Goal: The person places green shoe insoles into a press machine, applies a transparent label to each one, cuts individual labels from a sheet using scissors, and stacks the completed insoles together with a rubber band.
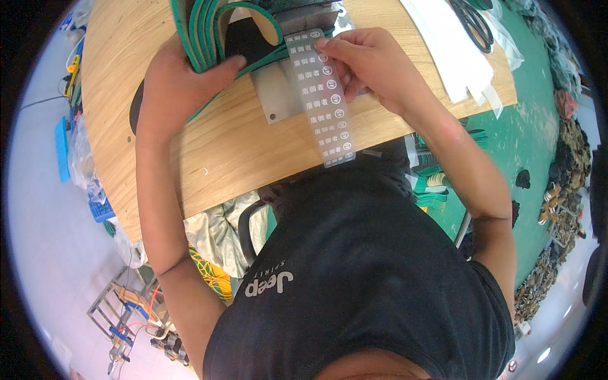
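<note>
**Pinching a label strip at the tabletop's far edge**

Pinching the upper end of a long translucent strip (326,101), the right hand (373,69) has its fingers (339,45) drawn close together, thumb and fingertips pressed on the strip near its top. The strip carries rows of small white printed marks and round stickers. It runs from the fingertips down toward the person, over a grey metal plate (278,98), and its lower end hangs just past the near edge of the wooden tabletop (215,152).

The left hand (180,79) lies curled over a stack of green-edged insoles (206,28) at the far side of the tabletop. Its fingers are bent around the stack's edge, with the thumb (225,66) stretched rightward along the lowest green rim, so the hand has a loose hold on the stack. A black insole face (247,38) shows between the green rims, just left of the strip's top.

The two hands are near each other, with the plate and the strip between them. The strip touches the right hand only; the left thumb ends just beside the plate's left edge.

To the right on the tabletop lie white sheets (456,50) and black scissors (472,25). Beyond the tabletop's right edge is a green floor (532,126) with heaps of dark pieces (570,152).
</note>
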Demonstrator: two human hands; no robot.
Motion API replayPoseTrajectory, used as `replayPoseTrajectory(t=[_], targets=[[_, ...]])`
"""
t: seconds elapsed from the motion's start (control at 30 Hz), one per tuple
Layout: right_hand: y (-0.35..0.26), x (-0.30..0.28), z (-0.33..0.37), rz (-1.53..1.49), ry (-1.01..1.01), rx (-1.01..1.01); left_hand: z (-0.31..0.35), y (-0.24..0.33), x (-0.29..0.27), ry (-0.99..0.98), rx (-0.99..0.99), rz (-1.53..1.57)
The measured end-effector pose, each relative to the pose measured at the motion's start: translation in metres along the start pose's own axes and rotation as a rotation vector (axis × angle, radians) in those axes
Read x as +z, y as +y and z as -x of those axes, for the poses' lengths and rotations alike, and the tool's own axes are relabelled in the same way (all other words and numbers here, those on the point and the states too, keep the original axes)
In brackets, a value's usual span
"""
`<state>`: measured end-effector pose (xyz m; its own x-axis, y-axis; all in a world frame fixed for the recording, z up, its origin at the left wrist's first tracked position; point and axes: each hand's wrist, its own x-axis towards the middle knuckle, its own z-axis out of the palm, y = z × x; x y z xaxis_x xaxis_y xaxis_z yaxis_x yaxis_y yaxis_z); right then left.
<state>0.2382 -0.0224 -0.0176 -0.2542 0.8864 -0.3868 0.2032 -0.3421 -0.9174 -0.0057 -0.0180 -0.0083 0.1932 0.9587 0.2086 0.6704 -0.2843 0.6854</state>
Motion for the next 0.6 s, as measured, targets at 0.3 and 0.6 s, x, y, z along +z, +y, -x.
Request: replayPoseTrajectory(t=[0.3,0.6], targets=[[0.022,-0.012,0.003,-0.121,0.086,-0.151,0.001,-0.003,0.004,0.031,0.168,-0.202],[0.002,-0.011,-0.006,-0.051,0.009,-0.022,0.001,-0.015,-0.015,0.284,-0.077,0.125]])
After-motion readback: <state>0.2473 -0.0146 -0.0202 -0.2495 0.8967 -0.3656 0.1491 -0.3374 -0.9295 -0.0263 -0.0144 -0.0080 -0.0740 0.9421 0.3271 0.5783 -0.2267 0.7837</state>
